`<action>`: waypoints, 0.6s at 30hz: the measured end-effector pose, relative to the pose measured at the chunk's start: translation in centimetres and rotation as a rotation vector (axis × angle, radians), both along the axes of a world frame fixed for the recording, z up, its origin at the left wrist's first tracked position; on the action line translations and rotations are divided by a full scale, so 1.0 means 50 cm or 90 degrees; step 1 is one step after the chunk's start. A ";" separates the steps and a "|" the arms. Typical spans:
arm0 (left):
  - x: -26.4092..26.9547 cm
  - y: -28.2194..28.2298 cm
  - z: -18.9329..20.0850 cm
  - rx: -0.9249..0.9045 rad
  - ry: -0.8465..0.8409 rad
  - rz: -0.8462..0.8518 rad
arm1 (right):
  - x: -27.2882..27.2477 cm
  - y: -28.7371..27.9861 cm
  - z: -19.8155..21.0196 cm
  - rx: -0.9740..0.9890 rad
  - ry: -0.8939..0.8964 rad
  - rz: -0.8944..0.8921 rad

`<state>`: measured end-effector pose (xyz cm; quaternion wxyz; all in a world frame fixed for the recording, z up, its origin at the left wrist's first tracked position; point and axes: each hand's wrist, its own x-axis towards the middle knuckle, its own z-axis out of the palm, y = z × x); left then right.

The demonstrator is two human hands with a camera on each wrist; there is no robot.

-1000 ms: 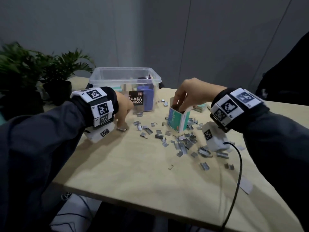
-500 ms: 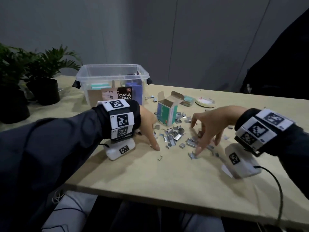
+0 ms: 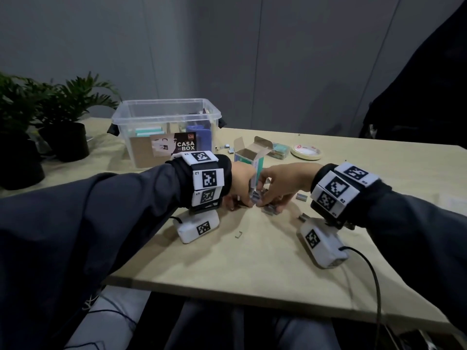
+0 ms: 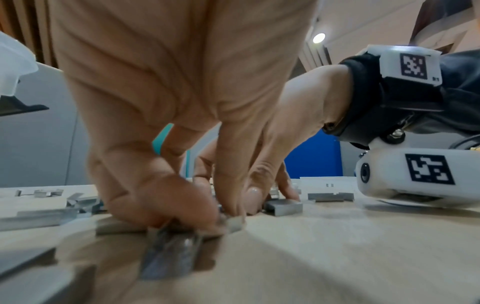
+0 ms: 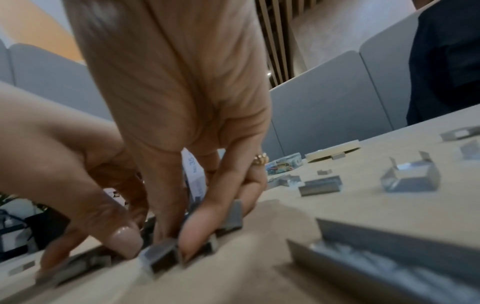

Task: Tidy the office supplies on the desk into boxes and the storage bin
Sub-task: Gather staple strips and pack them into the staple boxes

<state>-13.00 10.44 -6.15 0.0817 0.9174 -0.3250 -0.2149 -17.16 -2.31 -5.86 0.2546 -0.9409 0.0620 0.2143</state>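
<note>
Loose grey staple strips (image 3: pixel 256 198) lie heaped on the wooden desk (image 3: pixel 265 261), just in front of the open teal-and-white staple box (image 3: pixel 249 157). My left hand (image 3: pixel 243 202) and right hand (image 3: pixel 265 202) meet over the heap, fingers curled down onto it. In the right wrist view my right hand (image 5: pixel 182 242) pinches a staple block (image 5: pixel 161 257) against the left thumb. The left wrist view shows my left hand (image 4: pixel 207 218) pressing on blurred staples (image 4: pixel 168 257). The clear storage bin (image 3: pixel 166 107) stands behind, at the left.
A tape roll (image 3: pixel 306 152) and a small box of clips (image 3: pixel 279 150) sit behind the staple box. More staple strips (image 3: pixel 302 197) lie near my right wrist, and one single staple (image 3: pixel 238 234) lies nearer me. Potted plants (image 3: pixel 63 122) stand at the far left.
Both hands have come together from either side of the scattered staples, sweeping them into a tight heap in front of the staple box. One second ago the right hand was at the box's top.
</note>
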 end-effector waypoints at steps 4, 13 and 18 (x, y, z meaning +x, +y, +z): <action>0.005 0.003 0.004 -0.008 0.008 0.021 | 0.001 -0.002 -0.004 0.009 -0.023 -0.034; 0.005 0.003 -0.003 -0.034 -0.039 0.048 | -0.010 0.021 0.009 -0.035 -0.003 -0.017; 0.000 0.001 0.002 -0.066 -0.027 0.060 | -0.013 0.045 0.007 -0.052 -0.004 -0.001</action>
